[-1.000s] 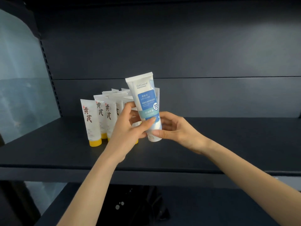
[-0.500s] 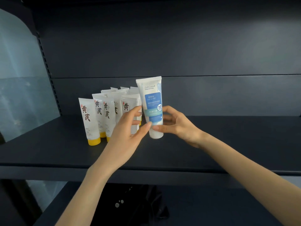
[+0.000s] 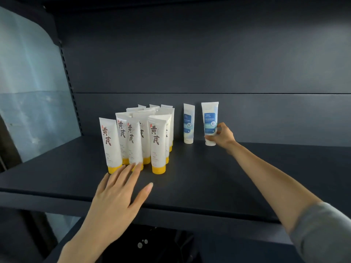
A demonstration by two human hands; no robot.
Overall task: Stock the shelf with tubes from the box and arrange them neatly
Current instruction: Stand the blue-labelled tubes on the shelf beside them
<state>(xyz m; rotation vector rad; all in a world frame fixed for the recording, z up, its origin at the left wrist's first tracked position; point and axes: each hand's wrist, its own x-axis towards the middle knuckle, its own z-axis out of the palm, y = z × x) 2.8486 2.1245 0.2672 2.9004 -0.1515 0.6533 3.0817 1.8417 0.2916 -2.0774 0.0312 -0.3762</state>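
Right hand (image 3: pixel 223 136) grips a blue-label tube (image 3: pixel 210 123) marked 控 (smaller print seemingly illegible); left hand (image 3: pixel 117 194) open, empty, beside 黄芪 tubes (image 3: pixel 133 137).

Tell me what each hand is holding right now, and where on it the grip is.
The right hand grips the right blue-label tube around its lower body, just above the cap, standing on the shelf. The left hand holds nothing; it is open.

Shelf (image 3: pixel 199 179): carries every tube, all upright on their caps.
Tube cluster (image 3: pixel 140 137): left of centre, in rows running back toward the rear panel.
Lone tube (image 3: pixel 188 123): just right of the cluster, near the back.
Held tube (image 3: pixel 210 122): right of the lone tube, apart from it, inside the right hand (image 3: pixel 224 135).
Left hand (image 3: pixel 117 194): over the front edge, before the cluster.
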